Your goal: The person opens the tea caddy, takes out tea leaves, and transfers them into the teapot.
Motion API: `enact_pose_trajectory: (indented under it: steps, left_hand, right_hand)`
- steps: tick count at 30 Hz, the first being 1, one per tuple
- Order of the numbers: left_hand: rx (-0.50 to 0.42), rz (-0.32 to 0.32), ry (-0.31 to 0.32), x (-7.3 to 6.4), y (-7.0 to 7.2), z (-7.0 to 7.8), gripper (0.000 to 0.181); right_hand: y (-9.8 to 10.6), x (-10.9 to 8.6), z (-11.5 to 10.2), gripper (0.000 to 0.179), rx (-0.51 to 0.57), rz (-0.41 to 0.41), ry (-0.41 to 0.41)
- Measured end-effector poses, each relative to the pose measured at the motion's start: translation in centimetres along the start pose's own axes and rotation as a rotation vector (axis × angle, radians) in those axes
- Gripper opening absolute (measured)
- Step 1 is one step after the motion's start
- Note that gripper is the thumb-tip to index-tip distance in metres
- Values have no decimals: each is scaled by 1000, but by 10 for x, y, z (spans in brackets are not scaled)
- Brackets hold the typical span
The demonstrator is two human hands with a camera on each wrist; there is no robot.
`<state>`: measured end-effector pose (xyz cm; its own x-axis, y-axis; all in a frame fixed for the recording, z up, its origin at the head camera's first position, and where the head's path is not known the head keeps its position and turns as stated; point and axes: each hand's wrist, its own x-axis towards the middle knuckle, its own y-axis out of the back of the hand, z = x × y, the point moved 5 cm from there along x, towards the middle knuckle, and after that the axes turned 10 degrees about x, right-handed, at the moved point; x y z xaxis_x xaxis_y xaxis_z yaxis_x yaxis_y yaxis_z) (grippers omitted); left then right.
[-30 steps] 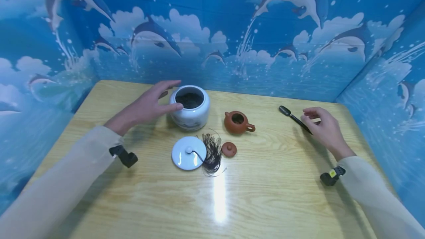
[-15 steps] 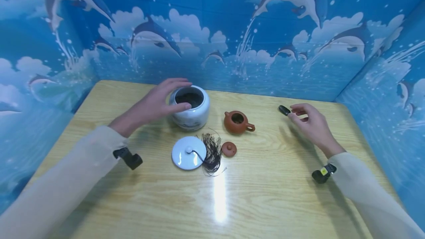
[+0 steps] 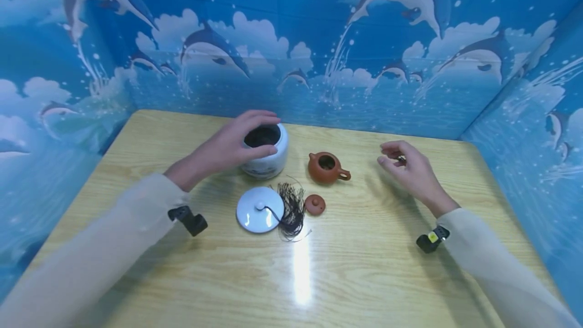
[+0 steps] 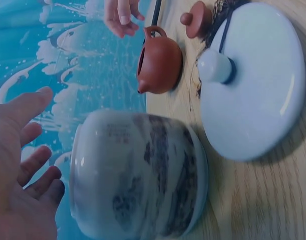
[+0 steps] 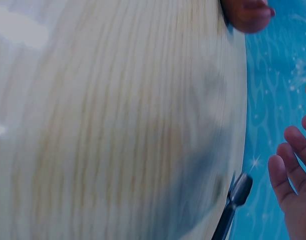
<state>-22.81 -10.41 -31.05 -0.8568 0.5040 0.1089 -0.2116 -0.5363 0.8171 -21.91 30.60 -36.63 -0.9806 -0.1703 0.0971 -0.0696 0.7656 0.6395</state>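
**Left hand [image 3: 230,143] arched over a jar [image 3: 273,163], right hand [image 3: 407,168] above a scoop [image 5: 239,191], neither grasping**

In the head view, taking the far edge of the wooden tabletop [image 3: 373,267] as twelve o'clock, the left hand hangs at the jar's nine o'clock, fingers and thumb spread across its dark mouth; the left wrist view shows a gap between them and the painted wall. It holds nothing. At the jar's six o'clock lies a white lid [image 3: 255,219], with a black tassel [image 3: 290,211] fanned out to its three o'clock. Just beside the tassel is a brown teapot lid [image 3: 315,205]. The uncovered teapot [image 3: 322,172] stands upright, spout toward ten o'clock. Well apart, at its three o'clock, the right hand is free, fingers loosely bent; the black scoop lies below it, mostly hidden from the head camera.
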Motion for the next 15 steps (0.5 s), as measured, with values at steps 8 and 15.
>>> enact_pose_trajectory:
  steps: [8,15]
  left_hand:
    - [-7,-20,-54,6,-12,14,68]
    - [-6,-49,-129,10,-23,27,65]
  right_hand:
    - [-16,0,-17,50,40,-49,34]
    - [-30,1,-22,55,68,-92,31]
